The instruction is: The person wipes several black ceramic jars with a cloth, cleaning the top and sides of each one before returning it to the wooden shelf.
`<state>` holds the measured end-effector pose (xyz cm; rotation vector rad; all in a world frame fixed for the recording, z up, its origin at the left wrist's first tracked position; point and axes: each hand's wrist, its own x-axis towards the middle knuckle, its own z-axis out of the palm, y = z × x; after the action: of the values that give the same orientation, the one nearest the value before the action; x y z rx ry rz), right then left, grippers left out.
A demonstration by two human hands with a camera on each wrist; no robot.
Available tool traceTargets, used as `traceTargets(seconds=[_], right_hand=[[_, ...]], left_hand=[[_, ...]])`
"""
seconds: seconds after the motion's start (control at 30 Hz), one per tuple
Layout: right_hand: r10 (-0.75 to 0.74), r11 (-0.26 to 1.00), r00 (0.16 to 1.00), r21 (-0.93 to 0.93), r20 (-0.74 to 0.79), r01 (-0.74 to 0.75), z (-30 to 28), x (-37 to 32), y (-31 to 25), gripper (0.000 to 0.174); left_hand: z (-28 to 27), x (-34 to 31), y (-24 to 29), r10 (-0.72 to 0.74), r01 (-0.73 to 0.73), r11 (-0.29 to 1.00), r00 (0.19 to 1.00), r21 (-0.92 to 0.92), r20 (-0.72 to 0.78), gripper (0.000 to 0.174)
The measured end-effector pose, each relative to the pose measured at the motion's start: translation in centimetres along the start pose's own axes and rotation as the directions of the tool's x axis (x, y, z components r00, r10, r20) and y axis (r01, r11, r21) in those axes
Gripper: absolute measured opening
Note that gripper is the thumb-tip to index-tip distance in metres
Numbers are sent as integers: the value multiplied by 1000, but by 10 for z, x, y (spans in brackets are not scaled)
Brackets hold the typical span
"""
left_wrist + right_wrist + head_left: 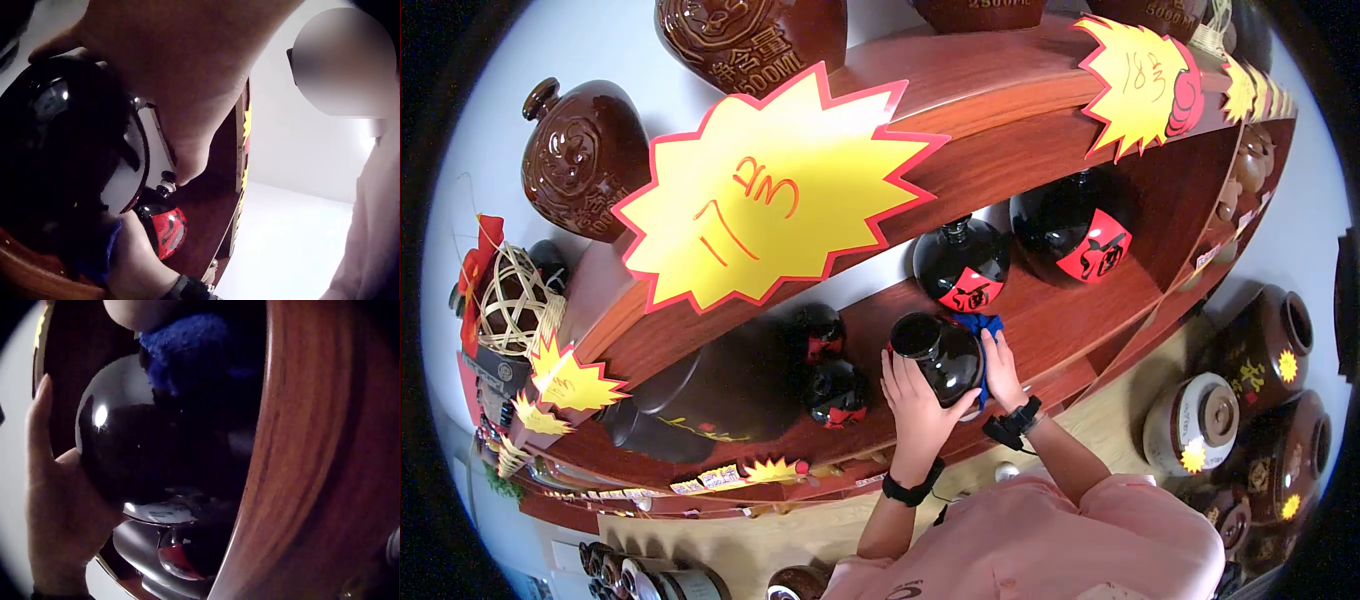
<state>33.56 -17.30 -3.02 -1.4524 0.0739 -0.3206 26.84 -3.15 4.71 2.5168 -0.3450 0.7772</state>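
Note:
A glossy black round jar (948,366) is tilted between the two hands, at the front of the lower shelf. My left hand (922,402) grips its side, thumb and fingers spread around the curve; the right wrist view also shows this left hand (65,506) against the jar (162,444). On the jar's other side, my right hand (1002,376) holds a fuzzy blue cloth (980,325) to the surface. The cloth (190,347) lies on the dark glaze in the right wrist view. Much of the right hand's fingers is hidden there.
Black jars with red labels (962,270) stand behind and beside the hands. A wooden upper shelf (990,110) with a large yellow price tag (775,195) overhangs them, bearing a brown jug (585,155). Large brown jars (1280,450) stand on the floor at right.

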Motion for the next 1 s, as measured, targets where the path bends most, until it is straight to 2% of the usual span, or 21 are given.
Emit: traceTargets(seconds=[0.07, 0.17, 0.2, 0.27, 0.33, 0.37, 0.43, 0.47, 0.5, 0.53, 0.6, 0.67, 0.73, 0.8, 0.83, 0.87, 0.9, 1.0], right_hand=[[36, 997, 998, 65, 58, -39, -4, 0, 12, 39], [14, 990, 999, 142, -50, -6, 5, -23, -2, 38], [41, 984, 999, 171, 18, -43, 2, -22, 38, 38], [93, 981, 991, 176, -96, -75, 7, -49, -24, 36], [-192, 976, 979, 94, -71, 198, 8, -51, -29, 35], [-329, 942, 943, 56, -51, 332, 8, -51, -32, 35], [-498, 853, 864, -135, 80, 504, 3, -52, -57, 39], [-560, 783, 814, -221, 155, 581, 2, -50, -65, 41], [-639, 634, 699, -295, 321, 715, -2, -40, -66, 47], [-618, 544, 656, -368, 433, 754, 0, -37, -87, 47], [-568, 596, 691, -355, 447, 720, 3, -23, -93, 46], [-507, 674, 706, -283, 494, 682, 0, -4, -95, 42], [-510, 768, 715, -121, 479, 628, -3, 11, -84, 33], [-463, 818, 747, -93, 478, 567, -6, 17, -71, 31], [-333, 936, 837, 45, 434, 349, -4, 16, -66, 32], [-183, 975, 892, 191, 413, 111, -2, 16, -60, 32], [-54, 954, 904, 288, 423, -78, -3, 16, -51, 35], [168, 886, 968, 402, 185, -230, -1, 0, -30, 38]], left_hand=[[-1, 0, -3, 17, -17, 999, 1000, -34, 7, 111], [-6, 1, -13, 78, -74, 992, 996, -101, 43, 107], [-8, 3, -17, 106, -97, 987, 993, -126, 61, 106], [-17, 9, -18, 148, -129, 973, 985, -192, 90, 104], [-20, 9, -20, 165, -135, 965, 979, -223, 119, 103], [-21, 9, -19, 163, -133, 966, 978, -220, 126, 103], [-21, 10, -19, 161, -129, 968, 977, -215, 142, 102], [-21, 11, -20, 181, -150, 967, 973, -204, 143, 102], [-20, 11, -22, 199, -169, 966, 969, -195, 148, 101], [-19, 11, -23, 216, -186, 965, 964, -187, 153, 101], [-20, 9, -24, 200, -166, 966, 966, -198, 164, 101], [-17, 7, -25, 195, -163, 968, 967, -191, 164, 101], [-16, 6, -24, 183, -153, 971, 971, -186, 156, 103], [-16, 5, -23, 173, -144, 973, 973, -181, 155, 104], [-17, 7, -23, 188, -163, 971, 972, -173, 140, 105], [-17, 7, -22, 173, -147, 973, 975, -177, 137, 105], [-17, 7, -20, 158, -133, 975, 978, -181, 134, 105], [-18, 8, -16, 120, -92, 977, 983, -192, 136, 105]])
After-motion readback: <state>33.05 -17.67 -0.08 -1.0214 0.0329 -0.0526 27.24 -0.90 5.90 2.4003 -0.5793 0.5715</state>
